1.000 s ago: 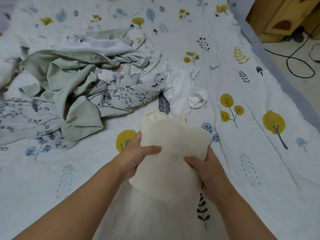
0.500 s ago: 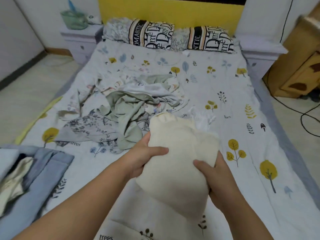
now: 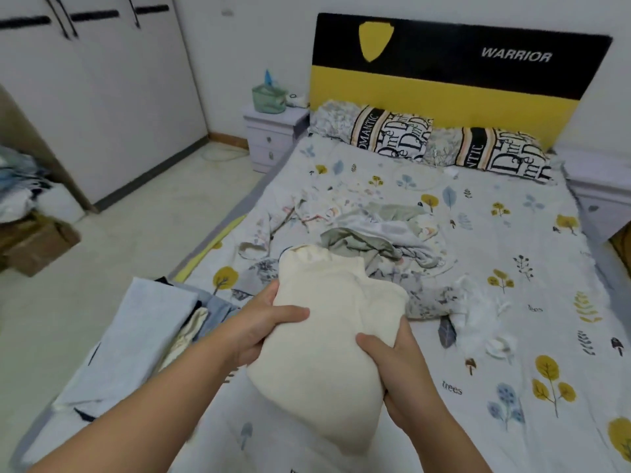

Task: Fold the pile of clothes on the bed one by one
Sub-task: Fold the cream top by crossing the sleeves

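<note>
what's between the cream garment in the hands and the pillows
In the head view, the unfolded clothes pile lies behind the cream garment, then bare printed sheet up to the pillows.

A plain cream garment (image 3: 324,343) is seen mid-frame; the bedsheet (image 3: 532,336) is printed with yellow and blue trees; the headboard (image 3: 444,70) is banded black over yellow.

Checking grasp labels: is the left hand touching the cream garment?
Touching. The head view shows the left hand gripping the cream garment, thumb curled over its top.
</note>
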The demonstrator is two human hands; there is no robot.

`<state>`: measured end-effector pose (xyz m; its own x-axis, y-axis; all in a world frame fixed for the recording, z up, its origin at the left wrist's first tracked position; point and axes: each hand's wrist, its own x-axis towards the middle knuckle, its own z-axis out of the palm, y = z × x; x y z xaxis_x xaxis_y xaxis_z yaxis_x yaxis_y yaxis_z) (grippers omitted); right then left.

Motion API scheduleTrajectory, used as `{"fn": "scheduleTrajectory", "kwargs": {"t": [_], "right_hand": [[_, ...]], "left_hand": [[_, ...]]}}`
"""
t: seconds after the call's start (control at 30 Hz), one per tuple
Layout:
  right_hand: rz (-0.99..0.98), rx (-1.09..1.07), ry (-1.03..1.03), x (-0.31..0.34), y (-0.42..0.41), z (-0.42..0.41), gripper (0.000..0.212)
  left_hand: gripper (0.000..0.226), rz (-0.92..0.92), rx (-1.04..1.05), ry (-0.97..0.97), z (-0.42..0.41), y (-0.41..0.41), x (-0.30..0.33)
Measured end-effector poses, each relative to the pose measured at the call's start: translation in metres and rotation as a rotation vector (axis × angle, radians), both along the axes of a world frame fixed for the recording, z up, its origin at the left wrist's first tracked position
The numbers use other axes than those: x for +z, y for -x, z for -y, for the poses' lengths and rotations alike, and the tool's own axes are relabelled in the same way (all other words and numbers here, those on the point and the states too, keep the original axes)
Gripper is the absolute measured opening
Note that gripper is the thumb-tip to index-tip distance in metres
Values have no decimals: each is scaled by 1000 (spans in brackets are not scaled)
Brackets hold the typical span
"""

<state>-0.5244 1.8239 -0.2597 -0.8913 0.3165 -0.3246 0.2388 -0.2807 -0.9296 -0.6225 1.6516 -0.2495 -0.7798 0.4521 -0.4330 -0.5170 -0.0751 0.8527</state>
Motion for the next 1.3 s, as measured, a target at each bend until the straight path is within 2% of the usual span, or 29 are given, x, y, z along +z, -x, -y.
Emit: {"fn": "scheduleTrajectory", "kwargs": {"t": [0.23, 0.4, 0.5, 0.73, 0.9, 1.0, 1.1, 1.2, 1.27, 1.3], "right_hand": [[11, 114, 21, -4, 55, 131, 51], [25, 203, 30, -21, 95, 220, 52], [64, 254, 6, -34, 115, 264, 61], [136, 319, -87, -69, 145, 324, 70], [156, 233, -123, -98, 163, 336, 71], [233, 196, -106, -132, 168, 345, 61], [349, 238, -125, -155, 166, 350, 68], [364, 268, -197, -160, 167, 347, 72], [372, 263, -309, -160, 165, 345, 66], [370, 239, -422, -157, 164, 346, 63]], "left_hand": [[68, -4, 49, 33, 141, 38, 5], [67, 15, 104, 41, 234, 67, -7], [64, 54, 154, 55, 280, 81, -24], [66, 131, 211, 89, 338, 101, -73], [64, 113, 282, 77, 348, 112, -99], [69, 151, 363, 191, 348, 111, -131], [68, 167, 327, 365, 354, 103, -159], [59, 113, 292, 512, 359, 99, -172], [66, -2, 263, 722, 356, 100, -174], [71, -85, 266, 896, 352, 100, -172]]}}
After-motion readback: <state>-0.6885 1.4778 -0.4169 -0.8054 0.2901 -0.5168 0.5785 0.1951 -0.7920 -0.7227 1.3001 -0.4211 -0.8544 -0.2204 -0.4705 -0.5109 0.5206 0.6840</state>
